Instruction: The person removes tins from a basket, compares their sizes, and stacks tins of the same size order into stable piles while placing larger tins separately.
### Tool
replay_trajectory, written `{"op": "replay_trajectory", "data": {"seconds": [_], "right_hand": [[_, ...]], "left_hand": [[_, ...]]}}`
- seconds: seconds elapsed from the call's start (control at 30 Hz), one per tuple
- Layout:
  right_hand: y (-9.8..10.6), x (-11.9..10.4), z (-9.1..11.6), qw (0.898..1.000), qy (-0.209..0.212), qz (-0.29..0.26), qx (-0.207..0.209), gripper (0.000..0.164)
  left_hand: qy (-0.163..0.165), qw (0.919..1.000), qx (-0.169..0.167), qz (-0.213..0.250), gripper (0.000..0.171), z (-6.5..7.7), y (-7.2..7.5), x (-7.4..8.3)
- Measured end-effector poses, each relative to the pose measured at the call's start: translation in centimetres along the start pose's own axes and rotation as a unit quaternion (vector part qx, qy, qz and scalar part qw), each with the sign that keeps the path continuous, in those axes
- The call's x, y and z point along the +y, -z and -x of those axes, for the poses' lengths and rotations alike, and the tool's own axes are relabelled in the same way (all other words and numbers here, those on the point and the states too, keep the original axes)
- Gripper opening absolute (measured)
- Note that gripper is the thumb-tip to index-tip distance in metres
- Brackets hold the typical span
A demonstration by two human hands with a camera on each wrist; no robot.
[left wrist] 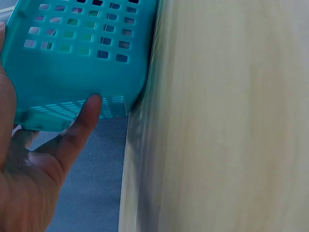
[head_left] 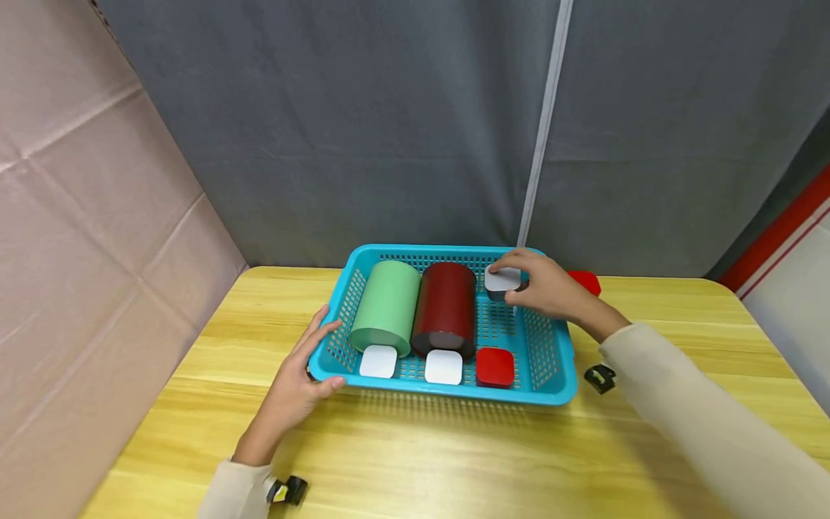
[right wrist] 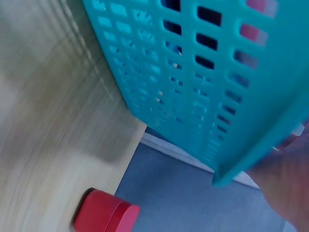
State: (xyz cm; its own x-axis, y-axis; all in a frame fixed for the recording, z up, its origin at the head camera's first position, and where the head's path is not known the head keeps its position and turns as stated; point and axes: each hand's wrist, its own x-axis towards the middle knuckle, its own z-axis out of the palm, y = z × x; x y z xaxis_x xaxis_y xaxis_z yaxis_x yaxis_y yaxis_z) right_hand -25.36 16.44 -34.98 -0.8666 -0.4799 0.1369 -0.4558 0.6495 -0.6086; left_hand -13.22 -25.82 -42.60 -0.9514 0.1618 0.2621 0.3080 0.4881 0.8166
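A turquoise plastic basket (head_left: 415,390) sits on the table, holding a light green cylinder (head_left: 387,303) and a dark red cylinder (head_left: 446,306) side by side. Along its front lie two white-topped pieces, a left one (head_left: 379,362) and a middle one (head_left: 444,367), then a red-topped box (head_left: 495,367). My right hand (head_left: 547,288) reaches over the basket's right rim and pinches a small box with a white lid and dark sides (head_left: 503,280) at the back right. At the front left corner, my left hand (head_left: 295,386) touches the basket with spread, fairly straight fingers.
A red lidded box (right wrist: 104,212) stands on the table outside the basket's back right corner, partly hidden by my right arm in the head view. Grey cloth (head_left: 363,144) hangs behind the wooden table (head_left: 441,461). Pinkish cloth (head_left: 97,252) covers the left side.
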Motion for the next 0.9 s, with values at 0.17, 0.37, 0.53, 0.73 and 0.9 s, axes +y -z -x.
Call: {"op": "replay_trajectory", "data": {"seconds": [0.17,0.37,0.53,0.73,0.9], "right_hand": [[0.9,0.3,0.4,1.000,-0.002,-0.012,0.016,0.042],[2.1,0.6,1.2,0.999,-0.004,-0.039,0.029,0.042],[3.3,1.3,2.1,0.998,-0.018,-0.047,0.034,0.041],[4.7,2.6,3.0,0.998,-0.035,-0.042,0.039,0.042],[5.8,3.6,3.4,0.996,-0.041,-0.055,0.049,0.043]], "left_hand": [[0.002,1.0000,0.000,0.002,0.086,0.1,0.2,0.0],[0.003,0.9999,0.004,-0.012,0.084,0.3,0.3,0.0],[-0.002,1.0000,0.004,-0.005,0.084,0.2,0.4,-0.1],[-0.008,1.0000,0.003,-0.003,0.086,0.2,0.4,-0.2],[-0.005,1.0000,0.006,-0.005,0.085,0.3,0.4,-0.1]]}}
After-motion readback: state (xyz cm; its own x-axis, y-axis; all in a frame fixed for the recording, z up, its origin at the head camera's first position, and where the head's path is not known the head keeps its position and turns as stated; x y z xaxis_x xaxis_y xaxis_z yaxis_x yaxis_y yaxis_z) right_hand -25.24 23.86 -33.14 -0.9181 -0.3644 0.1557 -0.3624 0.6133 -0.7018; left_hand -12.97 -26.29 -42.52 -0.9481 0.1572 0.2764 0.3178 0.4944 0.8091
